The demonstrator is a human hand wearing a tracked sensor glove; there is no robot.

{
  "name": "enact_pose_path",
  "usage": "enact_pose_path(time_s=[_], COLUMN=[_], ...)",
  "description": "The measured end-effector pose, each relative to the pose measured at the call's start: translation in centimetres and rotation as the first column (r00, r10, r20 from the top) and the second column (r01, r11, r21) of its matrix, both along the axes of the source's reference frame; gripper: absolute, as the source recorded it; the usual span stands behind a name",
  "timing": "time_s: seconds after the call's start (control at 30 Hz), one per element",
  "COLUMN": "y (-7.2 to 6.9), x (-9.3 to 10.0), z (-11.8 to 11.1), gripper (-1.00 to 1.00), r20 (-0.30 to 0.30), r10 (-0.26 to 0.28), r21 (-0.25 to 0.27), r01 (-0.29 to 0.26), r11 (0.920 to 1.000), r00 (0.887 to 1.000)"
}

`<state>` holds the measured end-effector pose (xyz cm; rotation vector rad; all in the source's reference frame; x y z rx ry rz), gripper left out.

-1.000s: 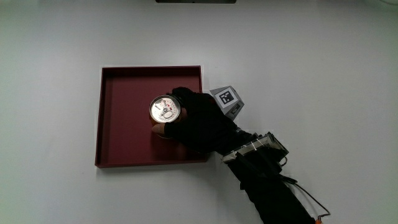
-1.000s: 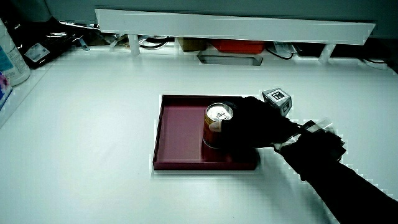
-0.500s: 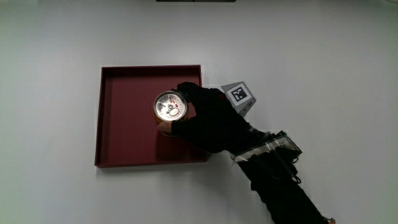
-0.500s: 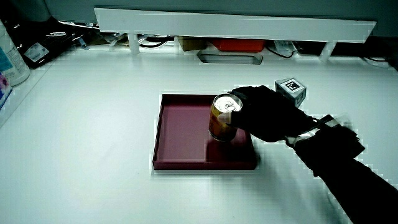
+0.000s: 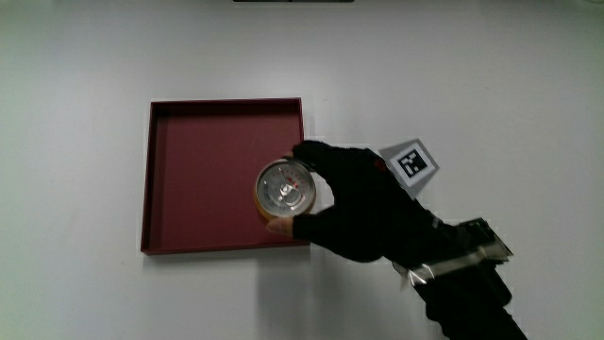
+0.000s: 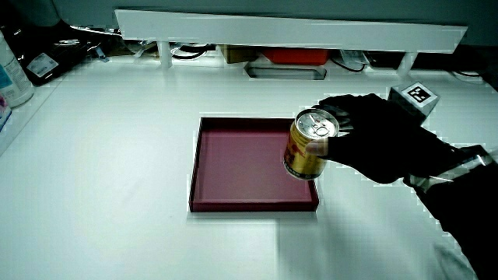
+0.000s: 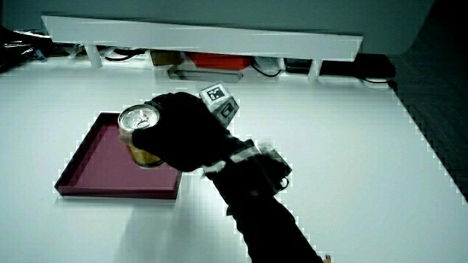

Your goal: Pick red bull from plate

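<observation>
The red bull can (image 5: 287, 188) is a gold can with a silver lid, held upright in the air above the dark red square plate (image 5: 193, 179). In both side views the can (image 6: 310, 145) (image 7: 141, 134) hangs clear of the plate (image 6: 233, 167) (image 7: 99, 164), over the plate's corner nearest the hand. The gloved hand (image 5: 354, 203) is shut on the can's side, with the patterned cube (image 5: 410, 163) on its back. The hand (image 6: 373, 140) (image 7: 183, 135) hides part of the can's wall.
The plate holds nothing else. A low white partition (image 6: 288, 35) runs along the table's edge farthest from the person, with cables and a red item under it. Bottles (image 6: 12, 66) stand at the table's edge in a side view.
The hand has lifted the can off the plate's floor and carried it toward the plate's edge nearest the forearm. The plate has stayed in place.
</observation>
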<state>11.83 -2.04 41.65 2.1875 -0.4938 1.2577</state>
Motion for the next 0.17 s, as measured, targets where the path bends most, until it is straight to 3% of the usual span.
enact_pose_path(time_s=[0.03,0.07,0.1,0.13,0.17], y=[0.3,0.3,1.0,1.1,1.6], x=[0.1,0.2,0.6,0.4,0.4], z=[-0.1,-0.4,-0.7,-0.6,-0.9], gripper=[1.00,1.00,1.00,1.00,1.00], r20=[0.069,0.114,-0.039,0.214,0.250], r10=[-0.014,-0.084,-0.020,-0.072,-0.026], r21=[0.052,0.262,0.028,0.176,0.062], r01=[0.011,0.051,0.021,0.035,0.010], r11=[0.9986,0.9637,0.9994,0.9838,0.9980], r00=[0.998,0.990,0.999,0.974,0.968])
